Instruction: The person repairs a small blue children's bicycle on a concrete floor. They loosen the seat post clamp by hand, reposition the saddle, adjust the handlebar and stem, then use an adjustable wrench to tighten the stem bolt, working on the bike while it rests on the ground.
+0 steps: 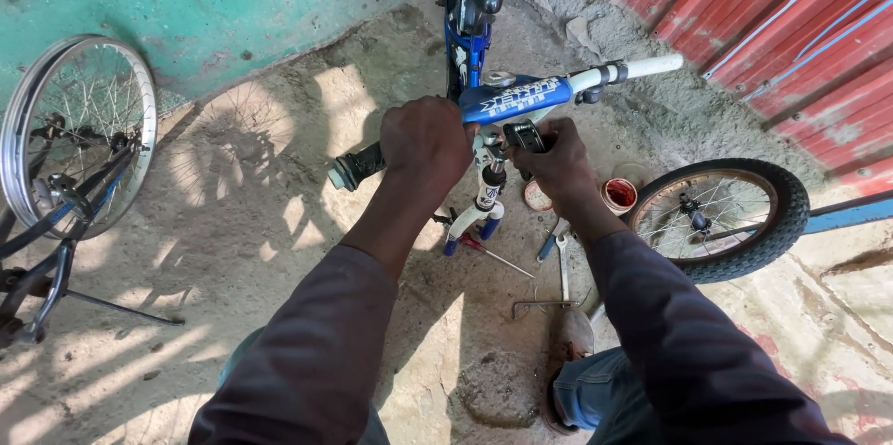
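Note:
A small blue bicycle (470,36) stands in front of me with its front wheel off. My left hand (425,140) is closed over the handlebar near the blue padded crossbar (516,97). The black left grip (358,167) sticks out beyond that hand. My right hand (549,161) grips a black part (524,135) at the stem, just under the pad. The white right grip (642,66) points away to the right. The white and blue fork (479,212) hangs bare above the ground.
A loose wheel with a black tyre (721,217) lies at the right. A screwdriver (493,254), pliers (549,245), a wrench (564,268) and a small red-filled tub (619,194) lie on the concrete. Another bicycle's spoked wheel (79,133) stands at the left. My shoe (569,352) is below.

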